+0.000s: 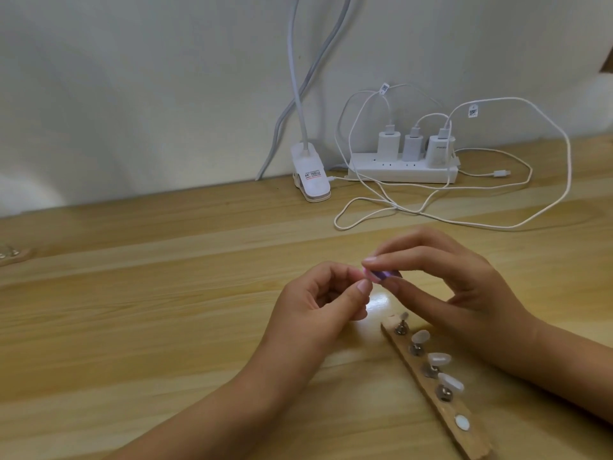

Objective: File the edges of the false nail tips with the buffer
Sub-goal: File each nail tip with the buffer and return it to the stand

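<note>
Your right hand (444,287) pinches the purple buffer (382,275) between thumb and forefinger. Your left hand (323,302), fingers curled, pinches a small pinkish piece (362,271) at the buffer's end, too small to identify. Both hands are above the table (166,293). Four nail tips (439,358) sit on the wooden strip (472,439), just under your right hand.
</note>
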`<state>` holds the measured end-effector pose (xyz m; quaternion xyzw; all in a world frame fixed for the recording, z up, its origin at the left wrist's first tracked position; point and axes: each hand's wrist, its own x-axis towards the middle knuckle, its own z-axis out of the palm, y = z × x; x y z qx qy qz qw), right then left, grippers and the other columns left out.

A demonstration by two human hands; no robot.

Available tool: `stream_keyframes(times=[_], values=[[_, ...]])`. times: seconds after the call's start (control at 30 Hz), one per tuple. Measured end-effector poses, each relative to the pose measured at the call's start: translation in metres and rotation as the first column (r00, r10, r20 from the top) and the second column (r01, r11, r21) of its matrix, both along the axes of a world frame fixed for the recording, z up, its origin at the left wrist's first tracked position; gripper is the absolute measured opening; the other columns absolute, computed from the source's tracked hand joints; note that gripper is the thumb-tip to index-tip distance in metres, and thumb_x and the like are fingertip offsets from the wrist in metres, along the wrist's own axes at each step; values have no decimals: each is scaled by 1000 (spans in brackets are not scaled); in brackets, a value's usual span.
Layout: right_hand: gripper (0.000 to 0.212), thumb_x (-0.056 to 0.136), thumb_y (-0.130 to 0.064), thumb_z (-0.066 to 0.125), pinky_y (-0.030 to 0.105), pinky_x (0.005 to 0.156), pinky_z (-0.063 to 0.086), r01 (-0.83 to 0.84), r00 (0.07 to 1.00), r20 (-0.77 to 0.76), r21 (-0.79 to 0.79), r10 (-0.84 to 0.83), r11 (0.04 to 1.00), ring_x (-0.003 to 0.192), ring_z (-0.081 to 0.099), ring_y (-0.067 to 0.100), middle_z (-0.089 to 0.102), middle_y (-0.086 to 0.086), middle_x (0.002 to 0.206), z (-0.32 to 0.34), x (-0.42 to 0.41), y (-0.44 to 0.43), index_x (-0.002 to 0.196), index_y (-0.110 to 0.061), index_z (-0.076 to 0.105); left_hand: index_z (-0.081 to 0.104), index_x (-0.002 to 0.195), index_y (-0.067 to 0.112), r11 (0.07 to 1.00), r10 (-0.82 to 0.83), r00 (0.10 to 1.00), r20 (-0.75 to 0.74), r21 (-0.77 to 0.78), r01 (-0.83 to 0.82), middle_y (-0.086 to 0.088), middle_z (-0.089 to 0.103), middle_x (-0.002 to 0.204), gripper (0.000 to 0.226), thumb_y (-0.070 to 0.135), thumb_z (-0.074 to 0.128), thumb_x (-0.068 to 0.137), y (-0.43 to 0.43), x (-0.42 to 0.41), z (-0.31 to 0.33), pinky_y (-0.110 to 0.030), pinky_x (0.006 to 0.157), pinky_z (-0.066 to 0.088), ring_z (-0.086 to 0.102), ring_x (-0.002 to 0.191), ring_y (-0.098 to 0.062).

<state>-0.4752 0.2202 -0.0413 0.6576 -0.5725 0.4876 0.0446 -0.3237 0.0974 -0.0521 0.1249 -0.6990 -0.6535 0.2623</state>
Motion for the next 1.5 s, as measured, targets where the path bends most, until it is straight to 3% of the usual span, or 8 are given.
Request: stream_keyframes(times=[0.37,0.6,1.03,1.1,1.23,1.4,1.5], values=[[22,87,-22,73,32,79,53,-31,992,127,45,25,999,91,63,21,65,3,100,2,-1,-2,107,-14,70,69,90,17,999,33,999,1,30,-33,7,64,68,2,16,68,89,-1,-1,-1,-13,64,46,59,62,-4],[20,84,-8,70,32,77,52,-22,997,81,47,18,999,89,62,20,64,5,98,3,0,-3,104,-10,71,69,89,17,999,48,999,10,18,-49,8,64,67,3,15,67,90,0,-3,1,-13,62,45,58,61,-3],[21,87,-18,65,24,79,50,-24,999,28,33,23,999,88,60,19,62,2,101,2,-1,-4,107,-11,70,70,90,14,999,47,999,19,2,-47,9,64,68,4,16,67,90,0,-3,1,-13,64,46,60,63,-3],[20,86,-20,71,29,79,53,-27,995,101,61,21,998,88,62,21,65,-2,98,0,-4,-1,105,-15,70,71,90,15,998,44,999,5,49,-44,7,66,71,4,16,68,90,-1,-2,2,-14,65,47,61,65,-4],[20,87,-22,73,28,83,56,-117,887,447,-15,111,993,87,67,22,68,3,97,2,-2,-4,105,-16,67,71,83,21,992,29,999,-17,125,-26,2,69,73,4,17,71,85,-1,-2,2,-14,66,49,63,65,-7],[14,89,-27,70,35,82,58,-175,874,476,110,103,978,89,69,23,67,4,96,-2,0,-2,99,-19,69,69,81,17,995,5,999,-35,101,-2,3,69,71,10,26,72,78,0,-2,4,-15,64,48,62,65,-6],[7,92,-9,63,26,84,55,-107,929,362,54,81,993,92,67,21,66,-4,95,-1,-1,-3,95,-13,68,70,82,17,997,-15,1000,-16,78,16,4,68,71,4,19,73,83,2,-1,3,-14,65,48,63,65,-5]])
